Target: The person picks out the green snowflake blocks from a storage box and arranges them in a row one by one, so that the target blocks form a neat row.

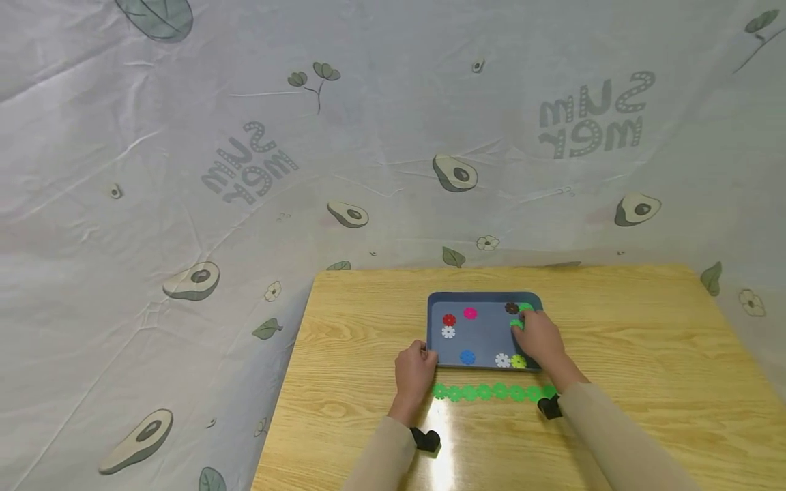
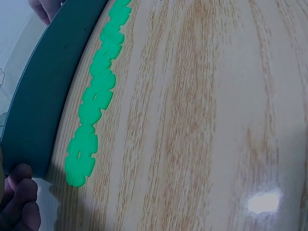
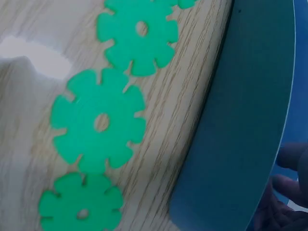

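Note:
A dark grey-blue tray (image 1: 482, 341) lies on the table with several notched plastic discs in it. At its near left corner my left hand (image 1: 415, 372) grips the rim, fingers curled at the edge in the left wrist view. My right hand (image 1: 542, 337) is over the tray's right side, its fingertips beside a green disc (image 1: 516, 323); contact is unclear. In the right wrist view two of its fingers (image 3: 287, 185) stand apart, with nothing visible between them. A row of joined green discs (image 1: 484, 391) lies along the tray's near side.
Elsewhere in the tray are a red disc (image 1: 449, 320), a pink disc (image 1: 470, 313), a blue disc (image 1: 467, 356), a brown disc (image 1: 512, 308), a yellow-green disc (image 1: 518, 361) and white discs (image 1: 503, 360). Behind the wooden table (image 1: 638, 354) hangs a printed cloth (image 1: 393, 136).

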`<state>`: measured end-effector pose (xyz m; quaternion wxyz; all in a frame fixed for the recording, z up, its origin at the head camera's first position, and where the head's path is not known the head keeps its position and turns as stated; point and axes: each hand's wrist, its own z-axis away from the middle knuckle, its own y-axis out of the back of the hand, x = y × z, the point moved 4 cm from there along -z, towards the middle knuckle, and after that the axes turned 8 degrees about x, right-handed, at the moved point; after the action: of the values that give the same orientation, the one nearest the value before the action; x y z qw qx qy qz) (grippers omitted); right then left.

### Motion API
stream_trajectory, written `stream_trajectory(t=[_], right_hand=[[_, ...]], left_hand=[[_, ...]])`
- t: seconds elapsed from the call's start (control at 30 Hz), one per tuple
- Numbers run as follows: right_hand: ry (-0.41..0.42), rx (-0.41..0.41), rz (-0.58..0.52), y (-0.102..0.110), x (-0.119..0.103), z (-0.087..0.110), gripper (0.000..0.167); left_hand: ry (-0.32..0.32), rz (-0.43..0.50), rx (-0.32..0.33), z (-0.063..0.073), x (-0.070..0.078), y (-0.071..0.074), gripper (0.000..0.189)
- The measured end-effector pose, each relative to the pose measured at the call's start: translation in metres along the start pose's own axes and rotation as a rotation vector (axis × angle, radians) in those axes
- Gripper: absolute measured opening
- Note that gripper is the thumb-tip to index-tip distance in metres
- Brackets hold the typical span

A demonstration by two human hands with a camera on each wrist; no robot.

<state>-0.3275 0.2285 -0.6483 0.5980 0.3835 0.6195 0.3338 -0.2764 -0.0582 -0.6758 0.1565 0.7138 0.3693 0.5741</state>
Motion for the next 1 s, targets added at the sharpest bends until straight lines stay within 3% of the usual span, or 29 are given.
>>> stream_trajectory(t=[0.3, 0.57, 0.8, 1.0], right_hand=[[-0.039, -0.088, 0.082, -0.006, 0.004, -0.010, 0.035], [-0.051, -0.142, 0.067, -0.007, 0.007, -0.016, 0.038], [-0.029, -0.030, -0.090, 0.004, 0.001, -0.002, 0.028], [0.019, 0.084, -0.232, 0.030, -0.002, 0.025, 0.026]], left_hand=[[0.011, -0.009, 0.003, 0.000, -0.001, -0.002, 0.008], [-0.017, -0.021, 0.019, 0.001, 0.000, -0.001, 0.007], [-0.014, -0.018, 0.010, 0.002, -0.001, -0.002, 0.007], [0.002, -0.027, -0.009, 0.000, -0.003, -0.003, 0.008]])
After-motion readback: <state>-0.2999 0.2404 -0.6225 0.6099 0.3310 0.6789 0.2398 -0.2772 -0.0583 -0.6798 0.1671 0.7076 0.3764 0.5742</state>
